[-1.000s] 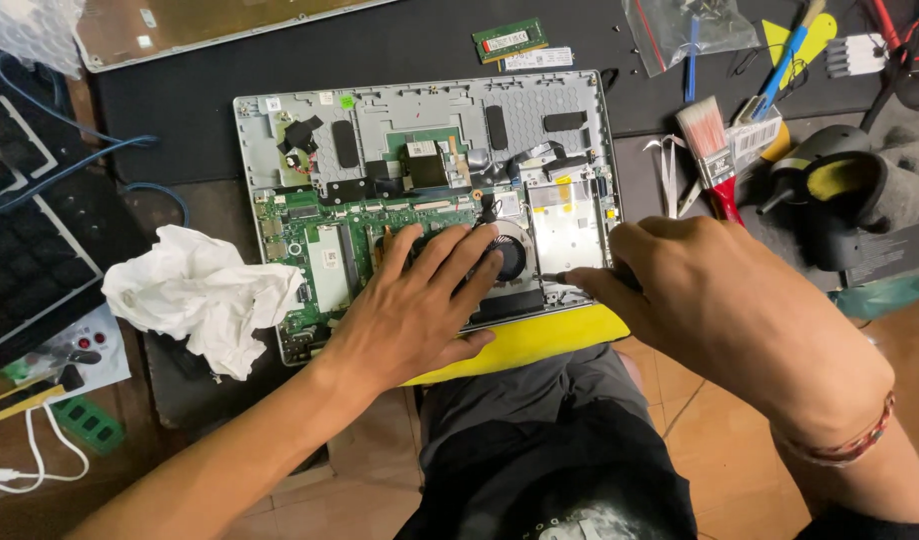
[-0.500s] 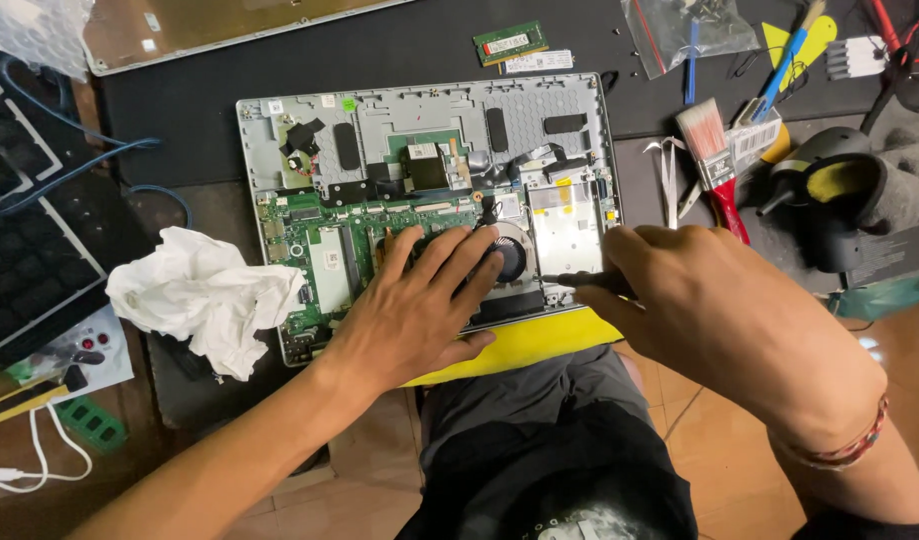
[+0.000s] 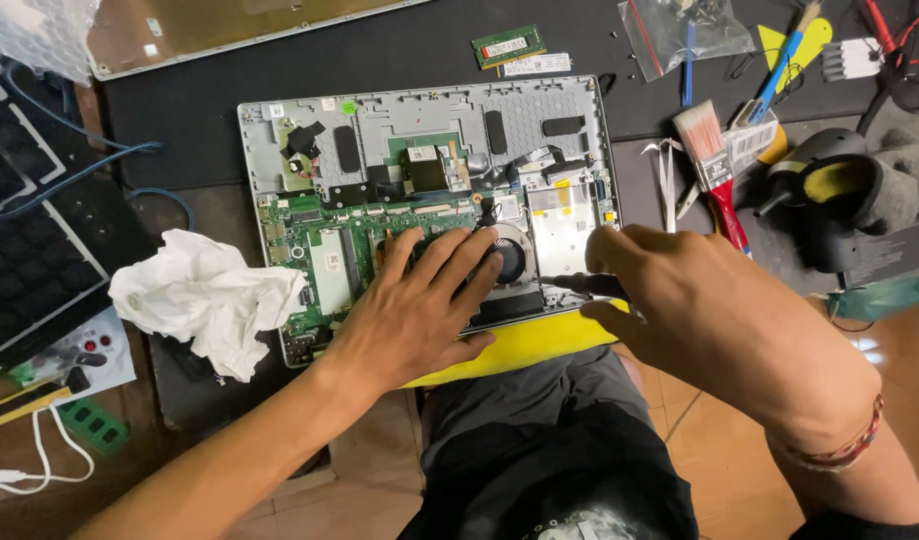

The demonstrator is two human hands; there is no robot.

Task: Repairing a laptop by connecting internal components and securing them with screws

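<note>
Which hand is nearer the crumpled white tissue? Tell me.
Left. The left hand lies flat on the opened laptop, just right of the crumpled white tissue. The right hand, holding a dark tool, is past the laptop's right edge, farther away.

Near the table's far edge, right of centre: a clear zip bag [image 3: 685,35] with a red seal strip, small parts inside. Beside the red-handled brush: a white barcode label [image 3: 752,142]. Under the green memory stick: a white rectangular label [image 3: 536,65]. Top left: bubble wrap [image 3: 30,35].
</note>
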